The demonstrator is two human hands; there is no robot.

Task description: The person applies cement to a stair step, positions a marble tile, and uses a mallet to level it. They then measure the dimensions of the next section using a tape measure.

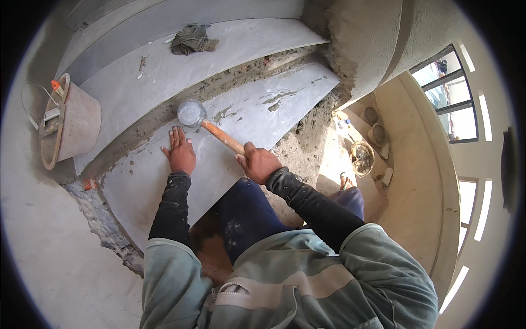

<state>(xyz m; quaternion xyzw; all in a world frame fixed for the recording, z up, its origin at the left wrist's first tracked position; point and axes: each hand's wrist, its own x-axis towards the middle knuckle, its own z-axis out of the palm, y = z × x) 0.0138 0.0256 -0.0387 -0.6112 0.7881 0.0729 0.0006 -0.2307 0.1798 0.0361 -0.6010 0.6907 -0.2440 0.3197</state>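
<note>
My right hand [260, 163] grips the wooden handle of a mallet [222, 137]; its round, pale grey head is over the back edge of a light grey tile slab [139, 189] on a curved step. My left hand [178, 153] lies on the slab with fingers spread, just below and left of the mallet head. Wet mortar smears dot the slab's upper right part, and a rough strip of mortar [257, 68] runs behind it.
A bucket [79, 126] with tools stands at the left. A dirty rag [192, 38] lies on the step above. A rendered curved column [367, 38] rises at top right. Down to the right are several buckets [378, 135], a curved wall [427, 181] and windows. Rough broken edging [101, 222] borders the slab's left.
</note>
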